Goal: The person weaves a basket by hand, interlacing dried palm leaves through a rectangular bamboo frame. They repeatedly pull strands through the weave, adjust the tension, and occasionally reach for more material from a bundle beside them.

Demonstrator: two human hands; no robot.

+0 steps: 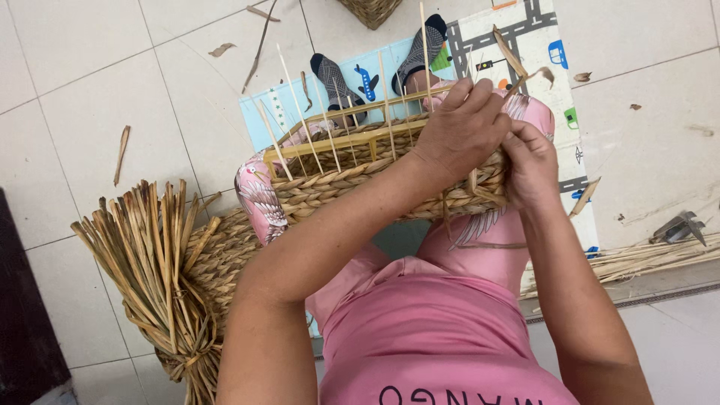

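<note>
Both hands work the half-woven basket (352, 176) on my lap, left hand (461, 127) gripping its stiff rim, right hand (531, 166) pinching a light, pliant, likely brittle straw strand (517, 71).

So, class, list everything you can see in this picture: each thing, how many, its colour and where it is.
basket: one, tan, half woven, on the lap
stakes: many, pale, upright from the basket
reed bundle: one, tan, on the floor at left
mat: one, blue and white, under the feet
tool: one, grey metal, floor at right
second basket: one, tan, top edge
socks: two, grey and black
left hand: on the basket rim
right hand: on the weave beside it
</note>
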